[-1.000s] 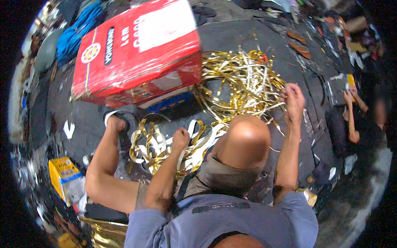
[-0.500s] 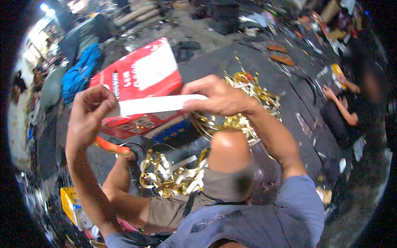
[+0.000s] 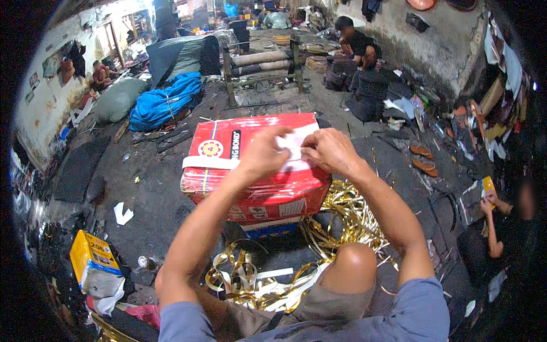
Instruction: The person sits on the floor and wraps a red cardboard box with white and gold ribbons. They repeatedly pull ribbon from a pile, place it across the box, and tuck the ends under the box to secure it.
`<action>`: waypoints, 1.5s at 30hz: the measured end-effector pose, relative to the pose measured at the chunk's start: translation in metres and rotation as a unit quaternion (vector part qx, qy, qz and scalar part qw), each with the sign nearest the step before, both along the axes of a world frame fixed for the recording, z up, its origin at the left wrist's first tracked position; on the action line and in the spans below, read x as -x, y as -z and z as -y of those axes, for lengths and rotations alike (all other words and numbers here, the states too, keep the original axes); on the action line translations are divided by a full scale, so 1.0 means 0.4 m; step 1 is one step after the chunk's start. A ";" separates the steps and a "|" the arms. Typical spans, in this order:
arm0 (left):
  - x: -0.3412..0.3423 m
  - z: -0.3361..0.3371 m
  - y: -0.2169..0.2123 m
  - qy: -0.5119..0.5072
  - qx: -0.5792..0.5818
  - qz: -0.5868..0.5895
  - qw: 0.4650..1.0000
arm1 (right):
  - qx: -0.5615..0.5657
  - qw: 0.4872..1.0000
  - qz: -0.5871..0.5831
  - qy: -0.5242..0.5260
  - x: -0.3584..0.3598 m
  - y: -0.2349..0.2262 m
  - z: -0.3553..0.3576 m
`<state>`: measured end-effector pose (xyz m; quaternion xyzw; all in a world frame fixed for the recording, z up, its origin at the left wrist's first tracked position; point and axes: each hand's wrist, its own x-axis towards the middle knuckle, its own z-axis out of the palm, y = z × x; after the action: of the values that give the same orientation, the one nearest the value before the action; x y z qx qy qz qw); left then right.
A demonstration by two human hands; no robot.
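Observation:
Both my hands are raised in front of me over a red cardboard box point(image 3: 250, 171). My left hand point(image 3: 263, 154) and my right hand point(image 3: 330, 149) pinch a white strip point(image 3: 293, 149) between them, fingers closed on it. The strip hangs off to the left across the box top. Below, between my knees, lies a tangle of gold ribbon point(image 3: 342, 219) with more gold and white curls point(image 3: 250, 279) on the dark floor mat. My right knee point(image 3: 353, 268) is bent up in the foreground.
A yellow packet point(image 3: 91, 265) lies at lower left beside a scrap of white paper point(image 3: 122, 214). A blue bundle point(image 3: 165, 105) and sacks sit behind the box. One person sits at the right edge point(image 3: 507, 228), another crouches far back point(image 3: 356, 45). Sandals point(image 3: 424, 158) lie to the right.
The view has tilted up from the floor toward the room. My hands have come closer together, both now on the white strip over the red box.

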<state>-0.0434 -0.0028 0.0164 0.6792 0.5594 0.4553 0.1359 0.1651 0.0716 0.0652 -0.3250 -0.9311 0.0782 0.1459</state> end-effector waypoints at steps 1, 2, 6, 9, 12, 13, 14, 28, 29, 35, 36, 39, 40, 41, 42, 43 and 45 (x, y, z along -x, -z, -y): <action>-0.049 -0.029 0.015 0.018 0.009 0.020 1.000 | 0.013 0.999 -0.026 0.024 -0.009 0.007 -0.009; -0.085 -0.042 0.024 0.034 0.018 0.038 0.999 | 0.026 0.997 -0.054 0.046 -0.017 0.014 -0.016; -0.142 -0.026 0.024 -0.029 -0.004 0.101 0.994 | -0.022 0.992 -0.120 0.038 -0.052 0.031 -0.011; -0.135 -0.024 0.034 -0.029 -0.057 0.076 0.995 | -0.061 0.992 -0.104 0.021 -0.069 0.025 0.006; -0.137 -0.019 0.039 -0.026 -0.078 0.029 0.996 | -0.037 0.992 -0.123 0.004 -0.085 0.032 0.002; -0.138 -0.018 0.042 -0.024 -0.082 0.018 0.996 | -0.039 0.992 -0.122 -0.008 -0.089 0.032 0.003; -0.134 -0.014 0.045 -0.024 -0.086 0.006 0.996 | -0.040 0.991 -0.123 -0.021 -0.091 0.030 0.006; -0.121 -0.019 0.042 -0.012 -0.006 0.096 0.995 | 0.072 0.971 -0.227 -0.029 -0.097 0.077 -0.056; -0.122 -0.018 0.040 -0.018 -0.006 0.090 0.996 | 0.093 0.965 -0.247 -0.011 -0.091 0.089 -0.053; -0.132 -0.026 0.025 -0.041 0.011 0.083 0.996 | 0.256 0.883 -0.388 0.065 -0.054 0.173 -0.060; -0.133 -0.026 0.023 -0.040 0.020 0.075 0.996 | 0.320 0.843 -0.426 0.074 -0.050 0.183 -0.059; -0.115 -0.053 -0.002 -0.031 0.058 0.035 0.997 | 0.416 0.775 -0.472 0.069 -0.032 0.172 -0.074; -0.104 -0.065 -0.012 -0.013 0.078 0.018 0.997 | 0.441 0.752 -0.485 0.070 -0.027 0.169 -0.076; -0.096 -0.070 -0.029 0.005 0.099 0.005 0.995 | 0.412 0.783 -0.461 0.073 -0.029 0.170 -0.080; -0.088 -0.077 -0.041 0.024 0.119 -0.009 0.993 | 0.374 0.805 -0.454 0.079 -0.036 0.173 -0.080; -0.078 -0.095 -0.035 0.055 0.098 -0.026 0.993 | 0.335 0.826 -0.445 0.085 -0.044 0.178 -0.077; -0.071 -0.098 -0.018 0.067 0.029 -0.021 0.997 | 0.299 0.825 -0.470 0.097 -0.042 0.196 -0.056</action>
<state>-0.0151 0.0362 0.0235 0.7205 0.5284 0.4143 0.1735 0.1818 0.0940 -0.0132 -0.3649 -0.6443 0.4817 0.4687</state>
